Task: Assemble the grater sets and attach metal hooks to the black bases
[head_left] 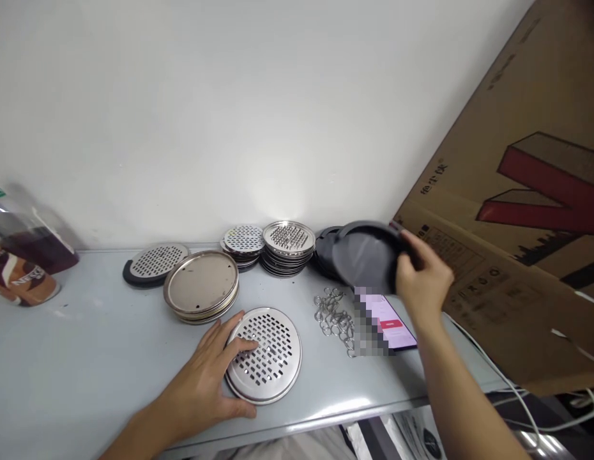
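Note:
My left hand [208, 377] spans the left edge of a round metal grater disc [273, 358] lying on the table, thumb at its near rim and a finger on its slotted face. My right hand [424, 278] grips a black round shallow dish [366, 259] by its right rim; it is tilted, slightly blurred and held in front of more black round pieces [323, 246]. Behind the left hand is a stack of plain metal discs [201, 284]. Several metal rings [333, 313] lie in a loose pile between the hands, beside a lit phone [390, 322].
Two stacks of perforated discs, a flatter one [244, 239] and a taller one [287, 246], stand near the wall. Left of them lies a slotted disc [158, 260] on a black base. A bottle [31, 239] and a Nescafé container [26, 278] are far left. A large cardboard box [508, 191] leans on the right, with white cables [493, 367] below.

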A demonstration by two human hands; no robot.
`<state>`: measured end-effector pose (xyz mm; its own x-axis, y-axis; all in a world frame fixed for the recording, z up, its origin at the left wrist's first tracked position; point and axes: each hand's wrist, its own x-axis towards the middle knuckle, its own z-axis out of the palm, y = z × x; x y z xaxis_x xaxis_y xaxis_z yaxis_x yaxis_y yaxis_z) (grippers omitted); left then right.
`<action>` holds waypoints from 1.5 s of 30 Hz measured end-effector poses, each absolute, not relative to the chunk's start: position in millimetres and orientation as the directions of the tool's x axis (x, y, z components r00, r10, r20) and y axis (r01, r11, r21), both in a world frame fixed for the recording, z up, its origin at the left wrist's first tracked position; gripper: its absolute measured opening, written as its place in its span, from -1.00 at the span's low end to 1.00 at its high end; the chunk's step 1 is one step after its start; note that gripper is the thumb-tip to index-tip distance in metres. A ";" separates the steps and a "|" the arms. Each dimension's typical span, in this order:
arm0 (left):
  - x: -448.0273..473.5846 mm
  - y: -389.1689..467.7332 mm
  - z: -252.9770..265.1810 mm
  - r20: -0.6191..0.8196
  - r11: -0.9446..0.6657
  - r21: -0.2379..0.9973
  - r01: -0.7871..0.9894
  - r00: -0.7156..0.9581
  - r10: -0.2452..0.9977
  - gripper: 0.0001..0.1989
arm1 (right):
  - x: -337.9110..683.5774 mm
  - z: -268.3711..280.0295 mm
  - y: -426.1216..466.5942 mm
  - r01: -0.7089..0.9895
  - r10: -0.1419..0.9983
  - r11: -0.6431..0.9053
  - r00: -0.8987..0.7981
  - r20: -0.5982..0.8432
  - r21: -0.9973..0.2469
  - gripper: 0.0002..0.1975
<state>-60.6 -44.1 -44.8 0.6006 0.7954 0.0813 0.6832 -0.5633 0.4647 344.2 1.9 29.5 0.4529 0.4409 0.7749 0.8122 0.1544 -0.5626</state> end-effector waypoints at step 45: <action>-62.2 -53.3 -33.9 0.108 -0.558 0.506 0.658 0.593 0.798 -0.17 | 235.2 -45.5 -97.7 0.374 0.989 0.063 -0.149 0.008 -0.925 -0.18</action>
<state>-62.2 -53.3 -33.9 0.5935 0.7976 0.1080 0.6576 -0.5579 0.5063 235.2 -97.7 -45.5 -0.1491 0.9888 0.0076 0.3735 0.0634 -0.9255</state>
